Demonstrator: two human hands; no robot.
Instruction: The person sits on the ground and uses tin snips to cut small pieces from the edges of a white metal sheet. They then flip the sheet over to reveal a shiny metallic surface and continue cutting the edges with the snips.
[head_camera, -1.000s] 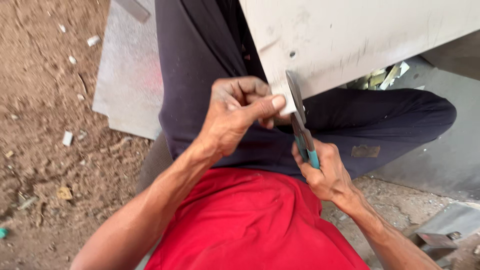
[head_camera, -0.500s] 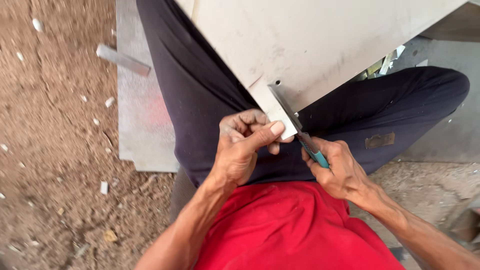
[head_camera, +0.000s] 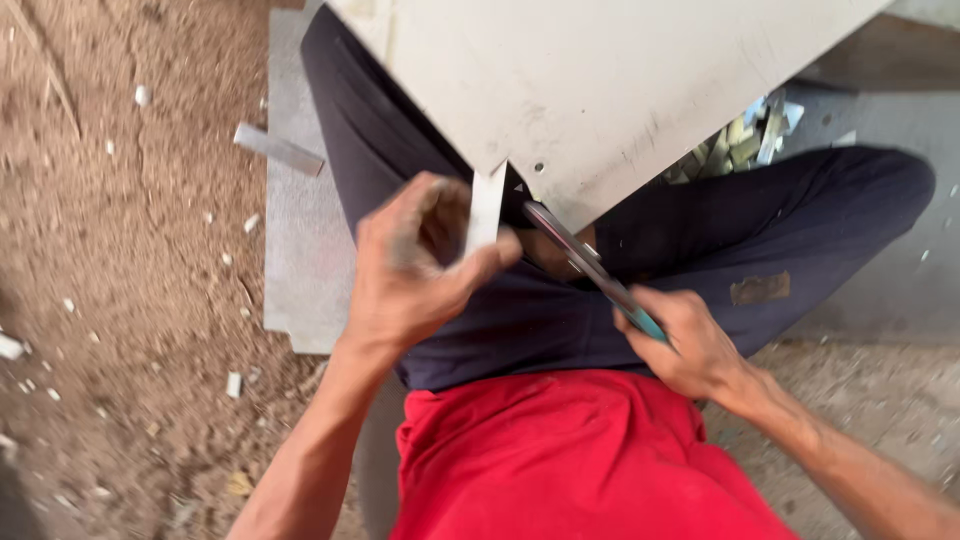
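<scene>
The grip of the left hand (head_camera: 410, 265) is closed on a narrow pale strip (head_camera: 487, 208), pinched between thumb and fingers where it hangs from the cut edge of a large off-white sheet (head_camera: 610, 80). The grip of the right hand (head_camera: 690, 345) is wrapped shut around the teal handle of a pair of snips (head_camera: 585, 262), whose blades point up to the sheet's edge just beside the strip. The sheet lies across the person's lap, over dark trousers (head_camera: 560, 320), above a red shirt (head_camera: 570, 460). A grey panel (head_camera: 300, 240) lies on the dirt ground (head_camera: 120, 300), which is scattered with small pale offcuts.
</scene>
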